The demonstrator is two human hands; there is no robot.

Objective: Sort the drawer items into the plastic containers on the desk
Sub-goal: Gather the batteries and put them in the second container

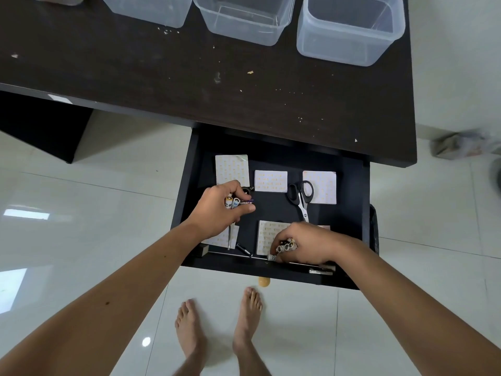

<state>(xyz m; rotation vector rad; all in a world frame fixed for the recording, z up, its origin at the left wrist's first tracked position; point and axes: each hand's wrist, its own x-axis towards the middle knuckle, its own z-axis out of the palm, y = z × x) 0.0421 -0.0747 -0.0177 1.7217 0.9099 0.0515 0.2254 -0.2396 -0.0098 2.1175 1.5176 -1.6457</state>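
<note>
Our left hand (221, 210) sits curled inside the open drawer (349, 169), its fingers wrapped around a small bunch of batteries (232, 203); a dark label with pale lettering shows between the fingertips. Our right hand (303, 242) is down at the front of the drawer, also curled, pinching a cluster of small metal cylinders (286, 246) whose round ends face us; we cannot tell just what they are.

Around the hands, several pale printed sheets (271, 181) lie flat on the drawer floor: one tall sheet at the back left, one in the middle, one at the back right, and another under our right hand. A pair of black-handled scissors (301, 198) lies partly over the back right sheet, blades pointing toward us. Tweezers (230, 237) lie just below our left hand, and a small dark cylinder (242, 247) rests near the front edge.

Beyond the drawer, on the dark counter (162, 77), three clear plastic containers (244, 20) stand in a row at the far edge. Crumbs speckle the counter. Our bare feet (217, 327) stand on the white tiled floor (81, 185).
</note>
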